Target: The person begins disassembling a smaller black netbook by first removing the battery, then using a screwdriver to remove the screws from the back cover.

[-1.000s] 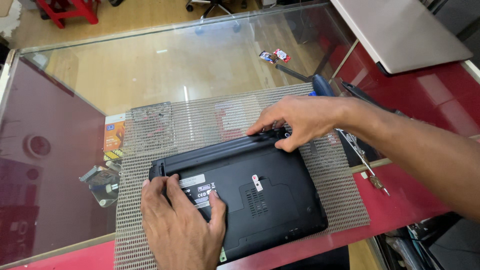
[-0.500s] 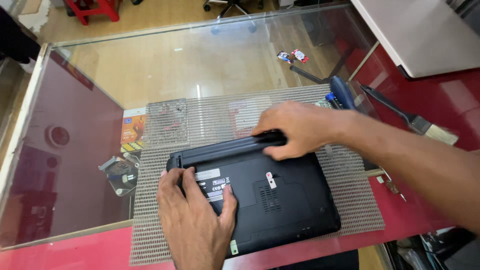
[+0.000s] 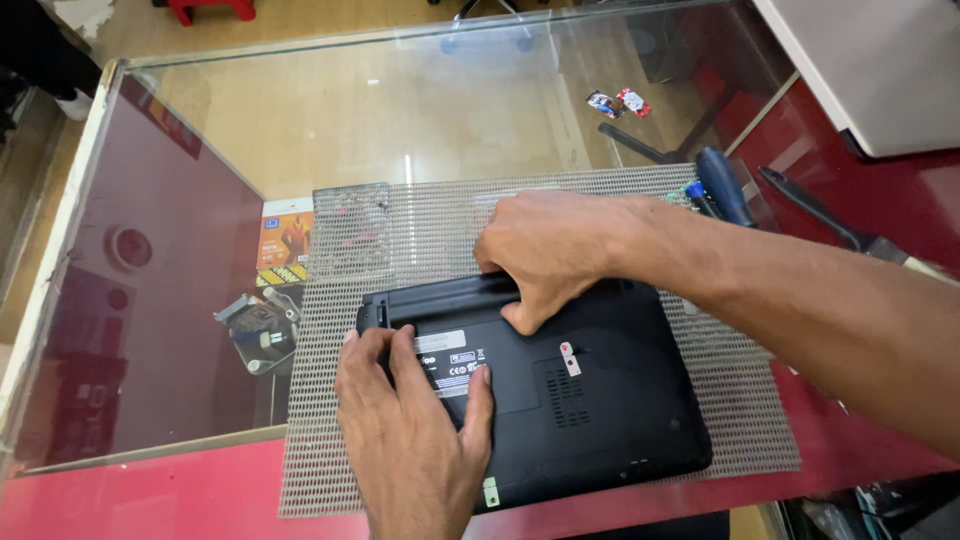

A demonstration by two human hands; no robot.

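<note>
A black laptop (image 3: 590,400) lies bottom side up on a grey mesh mat (image 3: 420,230) on a glass counter. My left hand (image 3: 415,430) rests flat on the laptop's near left part, fingers spread over its labels and reaching the battery edge. My right hand (image 3: 550,255) comes in from the right and grips the long black battery bar (image 3: 430,297) along the laptop's far edge, thumb pressed on the underside.
A blue-handled screwdriver (image 3: 722,185) and a brush (image 3: 840,230) lie at the right of the mat. Under the glass sit an orange packet (image 3: 285,240) and a small metal part (image 3: 258,328). A grey closed laptop (image 3: 880,70) lies at the far right on the red counter.
The view has shifted, so the laptop sits more to the right. My right hand has slid left along the battery bar; my left hand stays pressed on the laptop.
</note>
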